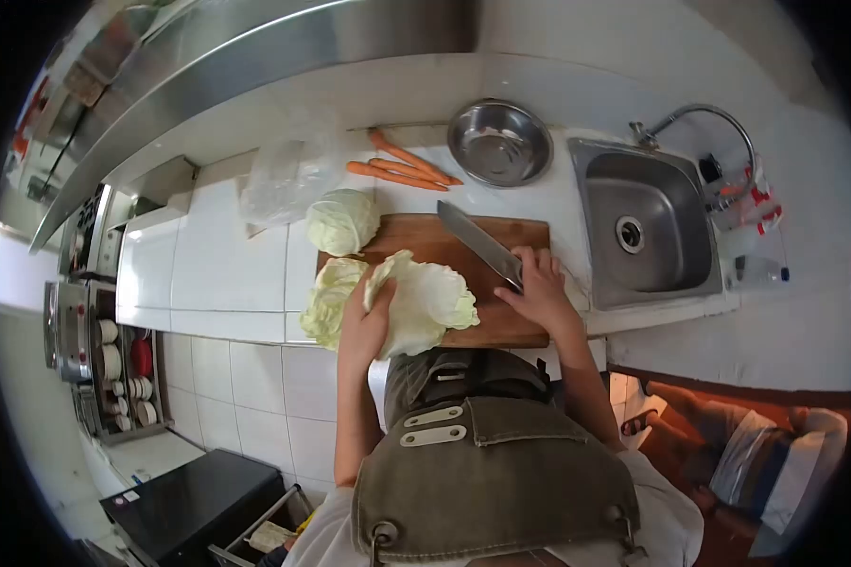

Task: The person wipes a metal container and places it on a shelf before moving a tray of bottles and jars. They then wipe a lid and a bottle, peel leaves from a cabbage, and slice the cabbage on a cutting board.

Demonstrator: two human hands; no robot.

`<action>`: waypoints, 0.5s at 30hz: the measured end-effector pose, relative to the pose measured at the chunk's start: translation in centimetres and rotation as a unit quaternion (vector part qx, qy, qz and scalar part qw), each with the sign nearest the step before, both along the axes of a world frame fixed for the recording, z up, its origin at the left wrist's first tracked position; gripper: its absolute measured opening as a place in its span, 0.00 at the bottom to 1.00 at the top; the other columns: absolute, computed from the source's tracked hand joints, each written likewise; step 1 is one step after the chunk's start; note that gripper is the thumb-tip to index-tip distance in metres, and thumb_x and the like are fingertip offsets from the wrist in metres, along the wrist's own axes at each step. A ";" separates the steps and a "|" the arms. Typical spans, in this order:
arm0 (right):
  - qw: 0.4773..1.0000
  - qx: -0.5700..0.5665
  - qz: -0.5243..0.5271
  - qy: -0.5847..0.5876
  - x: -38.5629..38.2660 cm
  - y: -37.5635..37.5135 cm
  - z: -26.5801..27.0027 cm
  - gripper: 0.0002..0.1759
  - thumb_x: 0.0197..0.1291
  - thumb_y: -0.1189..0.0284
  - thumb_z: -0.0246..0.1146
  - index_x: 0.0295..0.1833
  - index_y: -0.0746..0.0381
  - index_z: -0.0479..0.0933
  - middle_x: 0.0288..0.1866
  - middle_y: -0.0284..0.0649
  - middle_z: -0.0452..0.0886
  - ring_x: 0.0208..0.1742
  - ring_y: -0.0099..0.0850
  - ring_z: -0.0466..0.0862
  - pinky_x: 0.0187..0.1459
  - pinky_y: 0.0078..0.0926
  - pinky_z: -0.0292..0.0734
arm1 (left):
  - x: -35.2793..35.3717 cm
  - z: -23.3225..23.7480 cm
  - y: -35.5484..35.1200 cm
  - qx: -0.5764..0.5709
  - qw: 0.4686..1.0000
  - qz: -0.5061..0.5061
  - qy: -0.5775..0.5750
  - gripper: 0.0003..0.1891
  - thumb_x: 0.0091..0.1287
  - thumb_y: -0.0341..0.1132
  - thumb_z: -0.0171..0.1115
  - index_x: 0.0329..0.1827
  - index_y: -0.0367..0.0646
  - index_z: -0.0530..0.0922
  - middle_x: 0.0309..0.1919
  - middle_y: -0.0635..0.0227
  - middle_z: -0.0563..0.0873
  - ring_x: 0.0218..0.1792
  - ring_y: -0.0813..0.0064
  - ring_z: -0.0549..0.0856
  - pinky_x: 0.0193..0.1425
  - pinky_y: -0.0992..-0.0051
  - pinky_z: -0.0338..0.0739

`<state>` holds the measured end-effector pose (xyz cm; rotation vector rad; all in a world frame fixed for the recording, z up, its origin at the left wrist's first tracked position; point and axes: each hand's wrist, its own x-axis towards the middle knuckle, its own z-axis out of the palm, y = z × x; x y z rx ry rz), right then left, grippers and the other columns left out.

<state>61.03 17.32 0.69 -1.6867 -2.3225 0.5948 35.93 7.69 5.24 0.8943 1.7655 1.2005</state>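
Closest in hangs an apron (pixel 492 472), just short of the board's (pixel 425 236) near edge.

On the board's near-left part lies the cabbage (pixel 430 298), a pale, leafy piece. The left hand (pixel 367 326) rests on its near-left side. Its fingers (pixel 380 295) lie close together over the leaves and seem to press down rather than pinch. Whether they curl under the edge I cannot tell.

At the board's near-right edge, the right hand (pixel 542 288) has its fingers wrapped tight round the handle of a knife (pixel 477 241). The blade slants away over the bare middle of the board, touching no cabbage.

As for progress, I judge the cutting barely begun. The cabbage is already in pieces: a second chunk (pixel 329 300) overhangs the board's left edge, and a third chunk (pixel 342 220) sits at its far-left corner. None looks sliced fine.

Beyond the board's far edge, the carrots (pixel 402 168) lie whole on the tabletop (pixel 217 265), a bowl (pixel 499 142) stands empty, and a bag (pixel 288 175) lies far-left. Right of the board is the sink (pixel 643 227).
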 end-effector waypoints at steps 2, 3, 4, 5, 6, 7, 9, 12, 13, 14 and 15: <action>0.998 -0.031 0.013 0.053 2.5 -0.6 -0.9 0.33 0.50 0.66 0.72 0.60 0.56 0.65 0.54 0.49 0.70 0.55 0.52 0.71 0.52 0.50 0.71 | 0.7 -1.2 2.7 0.007 0.997 -0.073 0.005 0.20 0.68 0.36 0.60 0.59 0.35 0.75 0.49 0.56 0.84 0.50 0.70 0.81 0.57 0.72 0.71; 0.991 -0.059 0.037 0.111 3.3 -1.0 -1.3 0.31 0.51 0.67 0.72 0.59 0.57 0.66 0.52 0.49 0.71 0.53 0.51 0.73 0.53 0.47 0.72 | 1.1 -1.7 4.0 0.010 0.993 -0.113 0.028 0.19 0.67 0.35 0.59 0.59 0.36 0.76 0.47 0.54 0.85 0.49 0.68 0.82 0.56 0.71 0.72; 0.992 -0.011 0.055 0.110 3.6 -1.3 -1.7 0.25 0.54 0.72 0.68 0.56 0.60 0.67 0.50 0.50 0.73 0.51 0.52 0.74 0.53 0.43 0.73 | 1.5 -2.3 4.9 0.014 0.987 -0.152 0.052 0.19 0.66 0.33 0.59 0.58 0.37 0.77 0.45 0.53 0.86 0.47 0.67 0.84 0.54 0.71 0.73; 0.993 -0.010 0.043 0.110 3.9 -1.8 -1.9 0.25 0.54 0.72 0.68 0.56 0.60 0.67 0.50 0.50 0.73 0.51 0.52 0.74 0.53 0.43 0.73 | 2.0 -2.6 5.5 0.014 0.985 -0.164 0.052 0.19 0.66 0.33 0.59 0.58 0.37 0.77 0.45 0.53 0.86 0.47 0.67 0.84 0.54 0.71 0.73; 0.995 -0.007 0.042 0.089 3.8 -2.2 -1.6 0.23 0.54 0.73 0.67 0.55 0.61 0.67 0.50 0.50 0.73 0.52 0.52 0.74 0.52 0.44 0.73 | 2.4 -2.9 6.0 0.019 0.981 -0.182 0.062 0.19 0.64 0.31 0.59 0.58 0.38 0.78 0.44 0.53 0.86 0.47 0.65 0.85 0.54 0.70 0.74; 0.997 -0.004 0.042 0.069 3.8 -2.6 -1.5 0.21 0.55 0.75 0.65 0.53 0.63 0.67 0.51 0.50 0.73 0.53 0.52 0.74 0.52 0.44 0.73 | 2.6 -3.3 6.4 0.025 0.977 -0.198 0.073 0.19 0.62 0.29 0.59 0.58 0.39 0.78 0.43 0.53 0.87 0.47 0.63 0.86 0.54 0.70 0.75; 0.996 0.012 0.032 0.087 4.3 -3.6 -1.7 0.17 0.57 0.76 0.61 0.52 0.65 0.68 0.50 0.52 0.74 0.52 0.50 0.76 0.50 0.44 0.73 | 2.7 -4.3 6.8 0.078 0.968 -0.220 0.093 0.17 0.65 0.29 0.62 0.56 0.36 0.78 0.46 0.61 0.86 0.49 0.72 0.83 0.55 0.73 0.75; 0.984 -0.011 -0.049 0.172 5.5 -4.6 -1.9 0.12 0.60 0.76 0.57 0.49 0.66 0.69 0.41 0.53 0.77 0.45 0.50 0.78 0.47 0.43 0.74 | 3.4 -3.5 6.3 0.144 0.933 -0.264 0.195 0.25 0.53 0.23 0.60 0.59 0.37 0.76 0.56 0.50 0.81 0.58 0.54 0.80 0.63 0.66 0.73; 0.966 -0.080 -0.081 0.232 6.1 -4.9 -1.8 0.10 0.62 0.74 0.56 0.48 0.66 0.70 0.37 0.51 0.77 0.38 0.45 0.79 0.41 0.40 0.74 | 3.6 -3.5 6.0 0.151 0.926 -0.296 0.181 0.27 0.51 0.23 0.61 0.59 0.37 0.76 0.60 0.52 0.78 0.62 0.53 0.77 0.66 0.65 0.71; 0.939 -0.148 -0.112 0.291 6.5 -5.2 -1.6 0.09 0.64 0.73 0.55 0.47 0.67 0.71 0.32 0.48 0.78 0.31 0.41 0.80 0.36 0.36 0.75 | 3.8 -3.5 5.6 0.157 0.917 -0.326 0.167 0.29 0.48 0.23 0.62 0.59 0.37 0.76 0.64 0.53 0.75 0.65 0.52 0.74 0.69 0.64 0.68; 0.939 -0.150 -0.112 0.289 6.5 -5.4 -0.9 0.09 0.64 0.73 0.55 0.47 0.67 0.71 0.32 0.48 0.78 0.31 0.41 0.80 0.36 0.36 0.75 | 4.0 -3.3 5.2 0.155 0.918 -0.326 0.165 0.29 0.48 0.23 0.62 0.59 0.37 0.76 0.64 0.53 0.75 0.65 0.52 0.74 0.69 0.64 0.68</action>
